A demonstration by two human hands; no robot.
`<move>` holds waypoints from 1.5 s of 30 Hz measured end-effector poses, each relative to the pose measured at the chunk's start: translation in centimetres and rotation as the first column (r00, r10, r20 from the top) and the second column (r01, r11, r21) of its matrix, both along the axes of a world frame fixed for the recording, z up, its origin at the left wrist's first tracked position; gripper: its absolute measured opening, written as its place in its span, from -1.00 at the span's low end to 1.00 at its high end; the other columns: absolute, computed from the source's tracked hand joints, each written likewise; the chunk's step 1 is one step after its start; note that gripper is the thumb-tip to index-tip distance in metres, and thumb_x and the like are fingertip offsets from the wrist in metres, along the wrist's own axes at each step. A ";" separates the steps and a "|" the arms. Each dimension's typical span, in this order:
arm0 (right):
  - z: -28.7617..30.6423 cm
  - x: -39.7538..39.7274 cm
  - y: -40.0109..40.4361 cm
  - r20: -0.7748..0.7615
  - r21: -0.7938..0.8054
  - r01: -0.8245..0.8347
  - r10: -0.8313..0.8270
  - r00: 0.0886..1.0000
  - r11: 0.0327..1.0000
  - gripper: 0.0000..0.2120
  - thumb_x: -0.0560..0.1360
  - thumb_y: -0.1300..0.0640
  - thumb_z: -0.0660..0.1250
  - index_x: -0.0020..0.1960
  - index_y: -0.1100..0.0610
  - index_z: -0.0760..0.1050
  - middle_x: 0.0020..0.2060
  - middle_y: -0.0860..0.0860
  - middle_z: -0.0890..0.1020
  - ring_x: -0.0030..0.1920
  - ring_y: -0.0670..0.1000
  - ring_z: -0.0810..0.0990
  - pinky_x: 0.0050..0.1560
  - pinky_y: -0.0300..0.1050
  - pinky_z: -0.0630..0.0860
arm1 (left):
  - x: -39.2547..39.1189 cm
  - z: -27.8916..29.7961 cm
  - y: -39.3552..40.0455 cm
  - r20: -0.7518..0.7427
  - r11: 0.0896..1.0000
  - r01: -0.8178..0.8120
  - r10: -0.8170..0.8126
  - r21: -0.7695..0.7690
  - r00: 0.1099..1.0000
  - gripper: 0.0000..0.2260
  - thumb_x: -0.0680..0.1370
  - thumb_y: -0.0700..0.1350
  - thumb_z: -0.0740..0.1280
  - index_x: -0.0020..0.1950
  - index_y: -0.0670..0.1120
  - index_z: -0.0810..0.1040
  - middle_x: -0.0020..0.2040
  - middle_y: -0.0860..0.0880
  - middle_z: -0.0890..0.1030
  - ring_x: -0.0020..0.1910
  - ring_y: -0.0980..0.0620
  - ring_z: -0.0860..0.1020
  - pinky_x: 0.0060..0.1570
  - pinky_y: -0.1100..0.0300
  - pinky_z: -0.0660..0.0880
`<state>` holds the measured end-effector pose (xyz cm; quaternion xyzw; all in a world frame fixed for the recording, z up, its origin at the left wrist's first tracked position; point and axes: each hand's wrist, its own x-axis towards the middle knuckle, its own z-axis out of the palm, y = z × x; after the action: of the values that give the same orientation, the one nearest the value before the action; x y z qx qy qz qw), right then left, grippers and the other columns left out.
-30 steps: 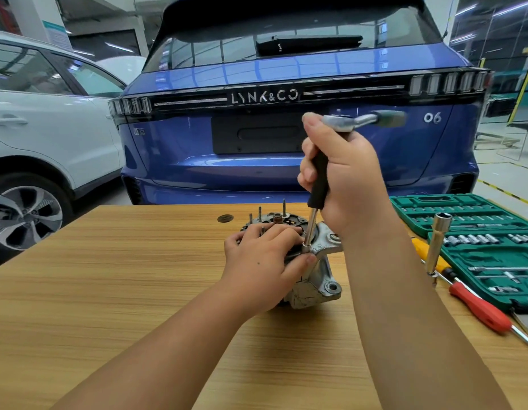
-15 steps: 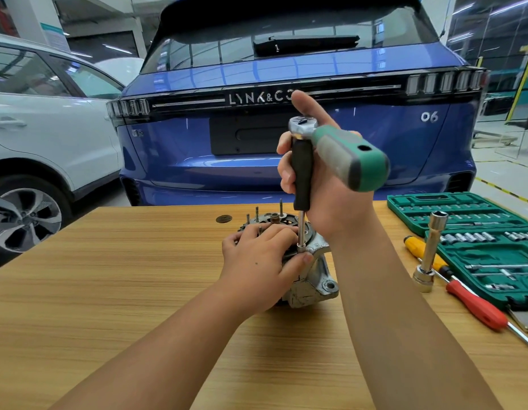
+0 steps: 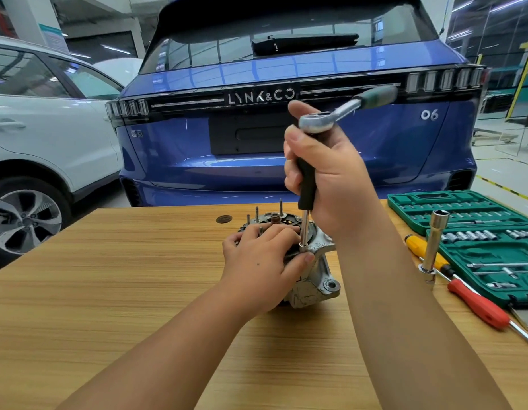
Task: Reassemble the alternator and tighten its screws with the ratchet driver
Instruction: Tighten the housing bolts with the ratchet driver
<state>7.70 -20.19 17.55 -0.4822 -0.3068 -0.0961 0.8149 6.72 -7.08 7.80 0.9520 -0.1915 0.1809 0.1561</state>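
Note:
The grey metal alternator [image 3: 314, 279] stands on the wooden table [image 3: 109, 291], with several thin studs sticking up from its top. My left hand [image 3: 261, 261] grips its upper part from the left, thumb beside the socket tip. My right hand [image 3: 330, 179] holds the black shaft of the ratchet driver [image 3: 319, 122] upright above the alternator. The driver's socket tip sits on a screw at the housing's right rim. Its silver head is at the top, and its green handle points up and to the right, blurred.
An open green socket set case [image 3: 475, 229] lies at the right. In front of it stand a tall silver socket [image 3: 435, 244] and lie a yellow screwdriver [image 3: 419, 247] and a red one [image 3: 478, 306]. A blue car [image 3: 197, 143] is behind the table, a white car [image 3: 35, 128] at the left.
The ratchet's green handle swung from pointing toward me and right to pointing away, up and right. My right hand stayed on the shaft. My left hand kept its hold on the alternator.

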 end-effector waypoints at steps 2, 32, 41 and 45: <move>-0.3 0.0 0.3 0.111 0.008 0.013 -0.014 0.994 1.000 -0.67 0.60 0.31 0.30 0.27 -0.02 0.49 -0.21 0.14 0.47 -0.39 -0.03 0.41 -0.38 -0.22 0.41 | 0.0 0.1 0.0 -0.002 1.000 0.008 -0.008 -0.015 1.000 -0.85 0.59 0.31 0.04 0.03 0.32 0.31 0.36 0.36 0.39 0.45 0.14 0.17 0.28 0.04 -0.03; -0.5 0.5 -0.5 0.065 0.056 -0.059 0.056 0.996 0.997 -0.71 0.59 0.25 0.29 0.26 0.00 0.48 -0.23 0.07 0.53 -0.37 -0.05 0.45 -0.34 -0.21 0.38 | 0.1 -0.1 0.2 0.008 1.000 0.021 -0.021 -0.022 1.000 -0.79 0.60 0.33 0.06 0.09 0.29 0.38 0.37 0.35 0.40 0.44 0.12 0.20 0.29 0.01 0.00; -1.1 0.8 0.1 0.166 0.027 -0.088 0.083 0.983 0.996 -0.63 0.67 0.32 0.09 0.33 0.00 0.49 -0.14 0.14 0.51 -0.33 0.03 0.39 -0.33 -0.17 0.41 | 0.0 -0.3 0.1 0.029 0.999 0.026 -0.025 -0.027 0.999 -0.82 0.61 0.32 0.05 0.10 0.32 0.35 0.31 0.35 0.41 0.39 0.13 0.21 0.24 0.03 -0.01; -0.8 0.9 -0.4 0.087 0.053 -0.284 0.279 0.956 0.957 -0.62 0.61 -0.04 0.18 0.35 0.09 0.51 -0.17 0.15 0.57 -0.34 0.06 0.46 -0.31 -0.12 0.42 | 0.1 -0.1 0.1 0.033 0.999 0.026 -0.026 -0.019 0.999 -0.74 0.61 0.32 0.06 0.19 0.28 0.40 0.33 0.35 0.41 0.41 0.12 0.21 0.24 0.05 -0.01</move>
<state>8.59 -20.62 16.73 -0.4026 -0.4008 -0.0077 0.8229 6.78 -6.96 7.70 0.9447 -0.2047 0.1963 0.1645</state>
